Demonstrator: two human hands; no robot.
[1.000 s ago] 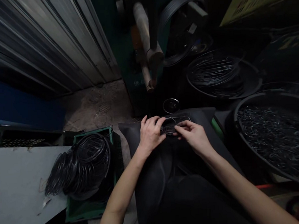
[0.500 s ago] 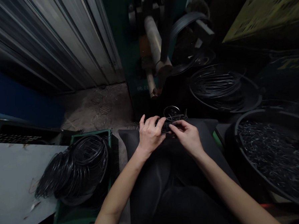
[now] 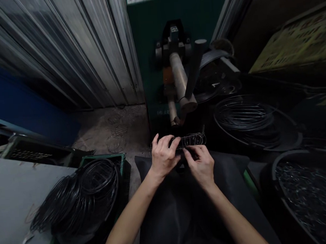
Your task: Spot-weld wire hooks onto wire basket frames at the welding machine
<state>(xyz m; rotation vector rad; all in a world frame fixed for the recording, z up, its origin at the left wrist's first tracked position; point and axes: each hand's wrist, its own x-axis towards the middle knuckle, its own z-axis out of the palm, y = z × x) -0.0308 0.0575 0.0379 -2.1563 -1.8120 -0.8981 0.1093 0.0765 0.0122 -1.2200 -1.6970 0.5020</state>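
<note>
A small wire frame (image 3: 192, 139) of thin metal loops is held level in front of me, just below a machine's roller. My left hand (image 3: 162, 157) grips its left end, fingers curled over the top. My right hand (image 3: 201, 165) pinches the frame from below near its middle, fingers closed on the wire. Both hands hover over the dark apron (image 3: 184, 208) on my lap.
A green machine (image 3: 176, 68) with a grey roller and lever stands straight ahead. Black wire rings (image 3: 79, 195) are piled in a green crate at the left beside a grey table (image 3: 8, 203). More wire coils (image 3: 244, 117) and a black tub (image 3: 306, 194) of small metal bits lie at the right.
The view has tilted up, showing more of the machine. Both hands have carried the wire frame forward, closer to the machine's roller, and my right hand has slid toward my left.
</note>
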